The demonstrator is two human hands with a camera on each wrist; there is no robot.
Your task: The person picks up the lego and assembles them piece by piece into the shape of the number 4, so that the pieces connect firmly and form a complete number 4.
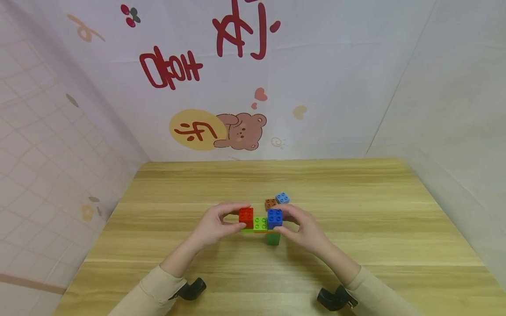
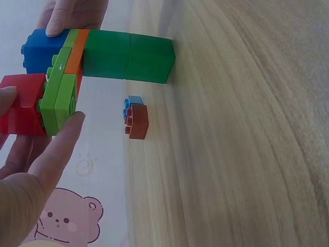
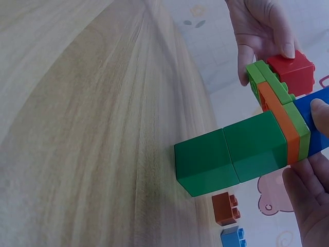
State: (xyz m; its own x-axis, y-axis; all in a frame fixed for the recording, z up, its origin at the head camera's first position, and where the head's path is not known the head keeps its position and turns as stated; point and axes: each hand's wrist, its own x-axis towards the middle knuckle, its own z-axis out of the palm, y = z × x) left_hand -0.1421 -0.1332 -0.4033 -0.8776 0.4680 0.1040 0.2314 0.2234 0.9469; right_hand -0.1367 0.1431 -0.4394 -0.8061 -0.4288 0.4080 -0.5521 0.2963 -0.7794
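A small toy-brick build stands on the table. Two dark green bricks [image 3: 254,146] form its column, topped by an orange plate [image 3: 280,123] and lime green pieces [image 1: 260,224] that jut out to the left. On that left end sits a red brick [image 1: 246,218], pinched by my left hand [image 1: 213,224] between thumb and fingers, with one fingertip at the lime piece's underside. My right hand [image 1: 307,228] grips a blue brick [image 1: 274,219] on top, directly over the green column. The column's foot meets the tabletop in both wrist views.
Just behind the build, a brown brick [image 1: 270,203] and a light blue brick [image 1: 282,198] lie side by side on the wooden table [image 1: 189,184]. A printed cloth wall [image 1: 324,87] rises at the table's back edge. Black wrist mounts [image 1: 191,289] hang below both sleeves.
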